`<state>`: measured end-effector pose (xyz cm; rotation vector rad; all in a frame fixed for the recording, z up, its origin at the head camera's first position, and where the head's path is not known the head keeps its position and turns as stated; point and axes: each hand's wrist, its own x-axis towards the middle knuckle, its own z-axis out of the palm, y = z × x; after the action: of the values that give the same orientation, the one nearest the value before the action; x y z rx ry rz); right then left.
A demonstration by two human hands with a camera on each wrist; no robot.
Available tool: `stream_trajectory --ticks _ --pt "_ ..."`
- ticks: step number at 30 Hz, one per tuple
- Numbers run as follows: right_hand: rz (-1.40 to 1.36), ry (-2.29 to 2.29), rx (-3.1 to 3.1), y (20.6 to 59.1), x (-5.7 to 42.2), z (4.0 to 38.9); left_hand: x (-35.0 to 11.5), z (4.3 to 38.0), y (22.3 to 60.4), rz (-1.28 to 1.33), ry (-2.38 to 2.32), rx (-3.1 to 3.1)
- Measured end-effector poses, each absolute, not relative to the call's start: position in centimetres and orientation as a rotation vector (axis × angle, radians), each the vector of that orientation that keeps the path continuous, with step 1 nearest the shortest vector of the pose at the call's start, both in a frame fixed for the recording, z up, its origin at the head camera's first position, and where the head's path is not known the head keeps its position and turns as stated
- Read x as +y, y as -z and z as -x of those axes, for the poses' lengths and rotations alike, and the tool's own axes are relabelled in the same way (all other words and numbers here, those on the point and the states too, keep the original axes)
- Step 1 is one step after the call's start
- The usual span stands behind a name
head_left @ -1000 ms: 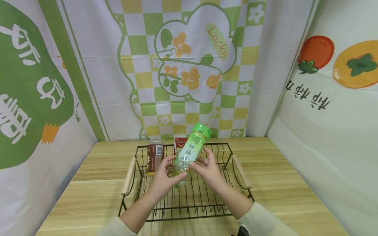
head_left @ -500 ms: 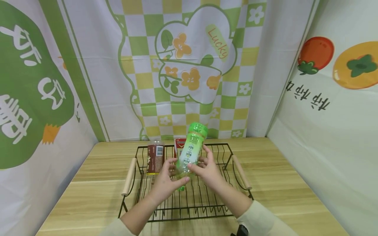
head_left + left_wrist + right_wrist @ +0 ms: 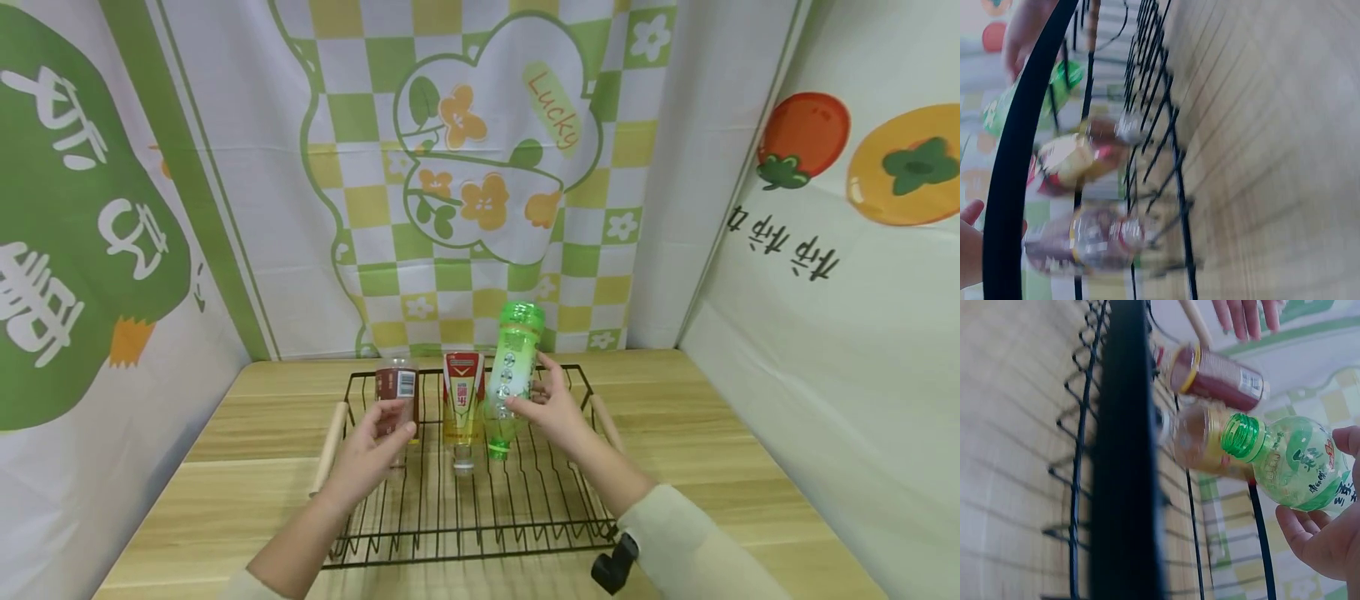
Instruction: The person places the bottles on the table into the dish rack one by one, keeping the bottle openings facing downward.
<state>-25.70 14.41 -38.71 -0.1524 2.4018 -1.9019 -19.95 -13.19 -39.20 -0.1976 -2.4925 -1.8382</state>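
My right hand (image 3: 558, 412) holds a green plastic bottle (image 3: 513, 358) upside down above the rack, its green neck (image 3: 1244, 437) pointing down. Thumb and fingers curve around the bottle's side. To its left, a red and yellow labelled bottle (image 3: 463, 396) stands neck down in the black wire dish rack (image 3: 480, 529). Farther left is a brown labelled bottle (image 3: 386, 385), also inverted, with its clear base at the top. My left hand (image 3: 367, 454) hovers in front of this brown bottle, partly covering it in the head view, with fingers relaxed and nothing held.
The rack has a wooden handle (image 3: 328, 450) on its left and another handle (image 3: 606, 422) on its right. It stands on a wood-grain table (image 3: 720, 467). A checked cloth (image 3: 375, 208) hangs behind the table, with printed cloth on both sides.
My left hand has let go of the green bottle and moved left. My right hand has carried the bottle rightward and turned it more upright, uncovering the red and yellow bottle.
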Motion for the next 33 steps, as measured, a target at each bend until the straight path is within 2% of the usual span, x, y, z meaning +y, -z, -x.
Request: stream_trajectory --ticks 13,20,33 --pt "0.130 1.753 2.509 38.9 16.3 26.9 -20.1 21.9 40.0 -0.027 1.684 -2.635" --pt "0.128 1.694 2.552 40.9 16.8 27.7 -20.9 22.5 42.0 -0.082 1.692 -2.771" --pt "0.074 1.613 2.598 41.7 16.6 27.5 -21.2 22.5 43.2 -0.064 1.746 -2.744"
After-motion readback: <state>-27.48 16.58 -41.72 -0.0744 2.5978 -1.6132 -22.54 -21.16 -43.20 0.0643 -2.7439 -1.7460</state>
